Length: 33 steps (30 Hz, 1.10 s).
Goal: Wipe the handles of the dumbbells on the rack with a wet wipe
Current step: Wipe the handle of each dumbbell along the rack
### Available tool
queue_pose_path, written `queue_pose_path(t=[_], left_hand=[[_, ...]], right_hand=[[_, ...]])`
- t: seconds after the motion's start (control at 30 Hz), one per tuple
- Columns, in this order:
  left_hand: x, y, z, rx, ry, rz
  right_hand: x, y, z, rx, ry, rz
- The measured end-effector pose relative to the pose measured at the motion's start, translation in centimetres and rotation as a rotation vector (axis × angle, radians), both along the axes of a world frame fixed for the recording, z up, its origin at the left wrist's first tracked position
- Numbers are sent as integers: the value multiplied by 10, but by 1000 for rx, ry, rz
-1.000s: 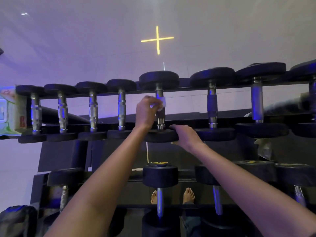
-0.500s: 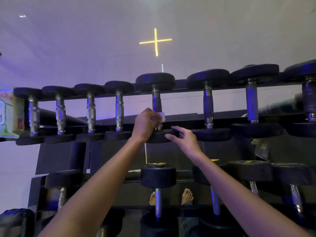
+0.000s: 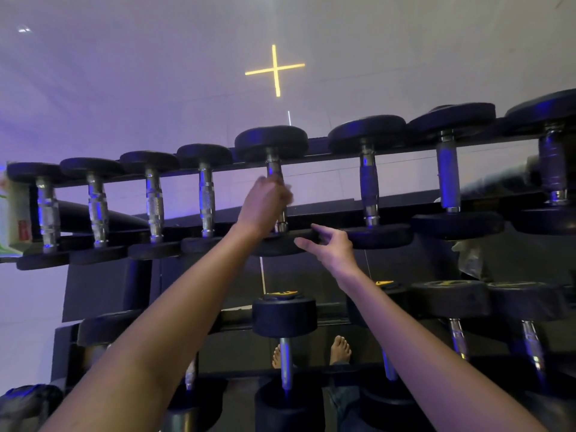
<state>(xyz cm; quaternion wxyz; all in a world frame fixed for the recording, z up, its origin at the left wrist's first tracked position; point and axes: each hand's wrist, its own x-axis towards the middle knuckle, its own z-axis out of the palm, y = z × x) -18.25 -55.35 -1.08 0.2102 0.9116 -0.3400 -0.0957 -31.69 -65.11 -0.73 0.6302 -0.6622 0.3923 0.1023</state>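
A row of black-headed dumbbells with chrome handles lies across the top tier of a dark rack (image 3: 336, 157). My left hand (image 3: 265, 204) is closed around the handle of the middle dumbbell (image 3: 271, 141), near its upper half. The wet wipe is hidden inside that fist in this blurred frame. My right hand (image 3: 330, 247) hovers with fingers spread just beside the near head of the same dumbbell, fingertips at its edge.
More dumbbells (image 3: 283, 316) rest on the lower tier. A green-and-white pack (image 3: 12, 219) sits at the rack's left end. Bare feet (image 3: 341, 350) stand on the floor below. A yellow cross light (image 3: 275, 70) glows on the wall behind.
My left hand slid down the handle, then back up it. My right hand lifted off the near dumbbell head and opened its fingers.
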Motion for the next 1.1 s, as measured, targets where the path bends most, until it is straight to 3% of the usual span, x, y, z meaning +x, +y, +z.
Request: queue_pose_path(t=[0.13,0.3,0.53,0.77,0.93,1.1], left_hand=[[10,-13,7,-135,61,263],[-29,20,-3,-194,346,369],[21,-1,-3,-799,690,771],[1,25,-8,-707,1080,741],[34,8,-14,-919,1133,791],[8,21,-14,-716,1163,747]], right_hand=[[0,5,0,-56,2,-2],[6,3,-1,-69,60,-61],[2,-5,-3,38,87,-95],[-2,-13,-7,99,69,-102],[-1,-12,-10,96,64,-98],[-2,-13,-11,102,47,-95]])
